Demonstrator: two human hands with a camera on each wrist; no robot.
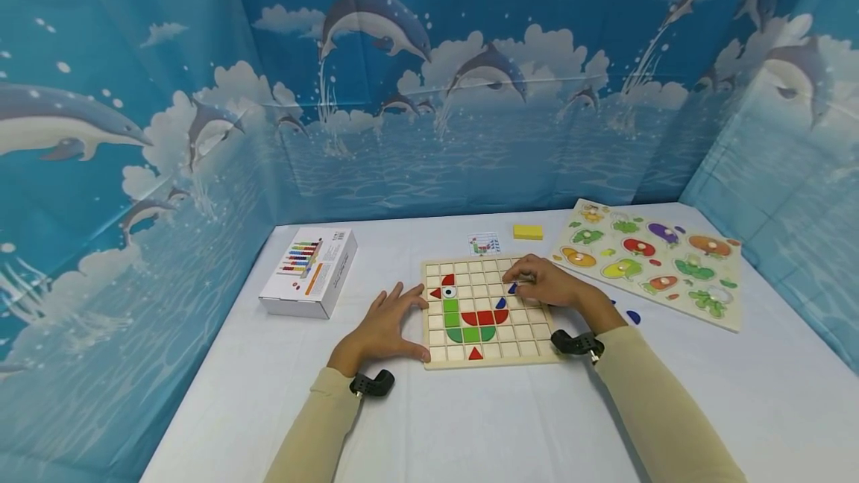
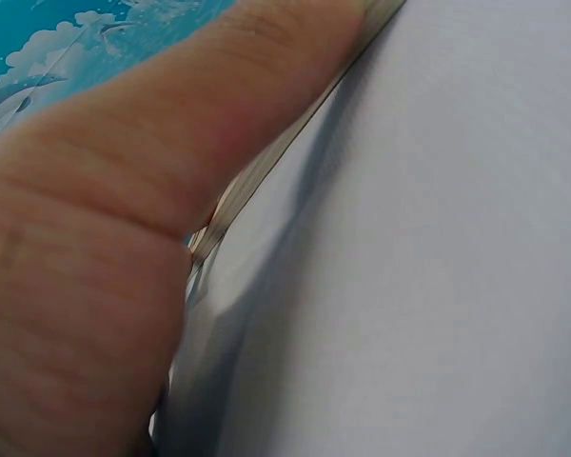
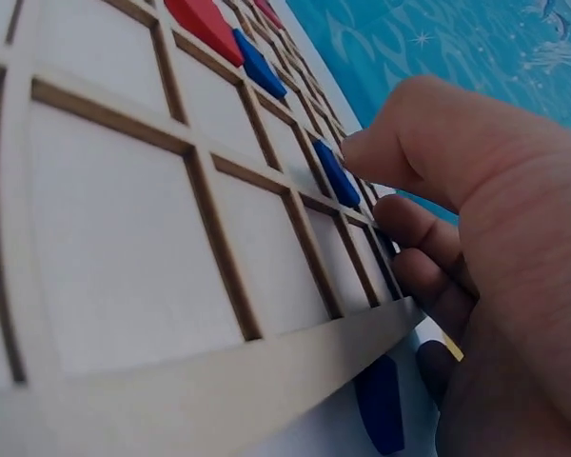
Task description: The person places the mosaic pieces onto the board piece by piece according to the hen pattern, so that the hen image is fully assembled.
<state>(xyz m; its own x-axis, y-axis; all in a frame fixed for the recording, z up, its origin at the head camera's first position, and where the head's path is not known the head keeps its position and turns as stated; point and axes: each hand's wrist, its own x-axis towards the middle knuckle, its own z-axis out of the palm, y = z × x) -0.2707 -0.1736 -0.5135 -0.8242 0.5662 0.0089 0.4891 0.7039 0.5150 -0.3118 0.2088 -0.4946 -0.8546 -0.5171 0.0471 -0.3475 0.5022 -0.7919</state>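
Observation:
A wooden grid board [image 1: 523,350] lies on the white table with red, green and blue pieces set in its cells. My left hand [image 1: 389,325] is spread at the board's left side, fingertips on the upper edge and thumb [image 2: 266,57] against the lower corner. Over the board's right half, my right hand [image 1: 552,283] has its fingers bent and pinches a small blue piece [image 3: 336,173] low at a cell. Another blue piece [image 1: 501,303] sits in the grid just above a red quarter-round piece [image 1: 500,316]. Part of the right fingertips is hidden behind the thumb.
Loose blue pieces [image 1: 634,317] lie right of the board. Behind it are a small pattern card [image 1: 484,244] and a yellow block [image 1: 528,232]. A vegetable puzzle board [image 1: 671,263] lies at the right, a white box [image 1: 309,272] at the left. A dolphin curtain [image 1: 470,162] surrounds the table.

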